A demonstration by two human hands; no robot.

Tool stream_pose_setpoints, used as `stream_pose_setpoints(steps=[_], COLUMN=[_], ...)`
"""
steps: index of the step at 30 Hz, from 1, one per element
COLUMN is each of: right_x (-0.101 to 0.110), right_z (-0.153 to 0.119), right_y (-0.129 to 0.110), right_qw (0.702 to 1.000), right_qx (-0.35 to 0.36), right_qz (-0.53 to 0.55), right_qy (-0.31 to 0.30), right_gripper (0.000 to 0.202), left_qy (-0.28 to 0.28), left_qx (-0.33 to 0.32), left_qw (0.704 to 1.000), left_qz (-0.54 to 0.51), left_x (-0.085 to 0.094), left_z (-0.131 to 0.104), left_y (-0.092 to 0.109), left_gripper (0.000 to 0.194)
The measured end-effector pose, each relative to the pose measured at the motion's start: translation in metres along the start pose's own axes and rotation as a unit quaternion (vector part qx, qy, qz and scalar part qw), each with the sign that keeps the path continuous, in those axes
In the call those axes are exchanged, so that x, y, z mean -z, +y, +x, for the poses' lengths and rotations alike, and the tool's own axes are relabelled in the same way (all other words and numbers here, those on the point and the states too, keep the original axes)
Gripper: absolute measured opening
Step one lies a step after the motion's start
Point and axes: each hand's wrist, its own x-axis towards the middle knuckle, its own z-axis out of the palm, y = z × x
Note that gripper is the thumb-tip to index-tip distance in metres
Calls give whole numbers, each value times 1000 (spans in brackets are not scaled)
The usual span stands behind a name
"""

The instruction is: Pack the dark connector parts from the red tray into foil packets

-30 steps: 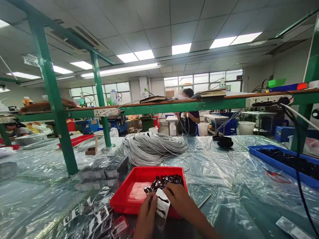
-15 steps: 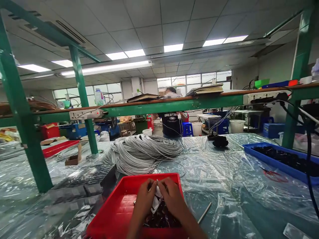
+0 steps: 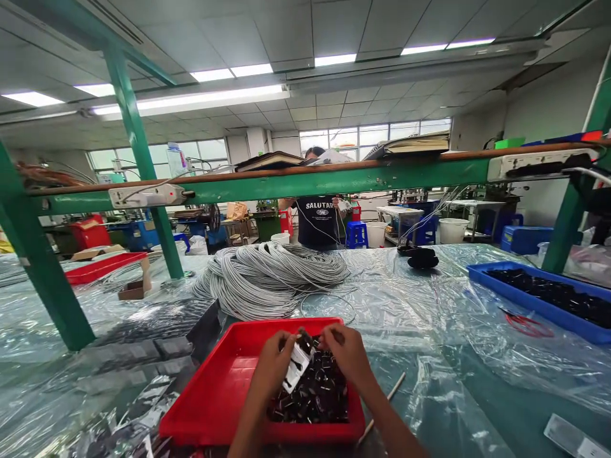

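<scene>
Head view: the left hand (image 3: 274,362) grips a printed packet (image 3: 296,370), already over the red tray (image 3: 219,381), so the dark, shiny pieces (image 3: 317,394) heaped there lie near it. The right hand (image 3: 351,356) pinches beside the packet's upper end; whether it holds anything, I cannot tell.

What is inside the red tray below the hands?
Small dark, shiny parts lie heaped toward the right side of the red tray; its left part shows bare floor. The heap's lower layers and whatever the forearms cover cannot be seen.
</scene>
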Motion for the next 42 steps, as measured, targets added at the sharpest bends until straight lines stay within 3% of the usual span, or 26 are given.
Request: stream_pose_setpoints(steps=[2,5,7,10,14,18,21,23,31,36,42], right_x=[-1,-6,-10,-11,-6,-4,-3,-2,-5,-12,-19], right_z=[0,-5,-8,-11,-8,-4,-2,-1,-2,-4,-8], right_y=[1,-2,-6,-8,-9,-12,-12,-10,-8,-2,8], right_qw=[1000,999,994,988,990,995,999,999,987,957,931], right_qx=[-10,15,57,83,50,32,-4,-32,-103,-171,-209], right_qz=[9,-19,-60,-97,-79,-63,-25,-5,68,181,252], right_qy=[-2,-45,-74,-84,-109,-78,-29,-30,-99,-148,-159], right_gripper=[35,30,35,35,28,26,24,25,33,47,51], left_qy=[26,20,7,8,-27,-58,-118,-148,-159,-163,-177], left_qx=[-2,-39,-84,-127,-127,-54,-32,-33,-39,-5,-5], left_qw=[1000,996,981,953,982,997,992,988,984,971,961], left_qz=[17,81,175,274,137,-20,-33,-37,-68,-175,-212], left_x=[5,6,3,-1,0,7,13,15,9,2,-4], left_z=[1,-1,-5,-10,-10,-8,-8,-9,-9,-12,-12], left_y=[0,7,15,26,33,29,24,22,15,15,9], left_gripper=[38,25,13,14,22,35,37,36,25,24,28])
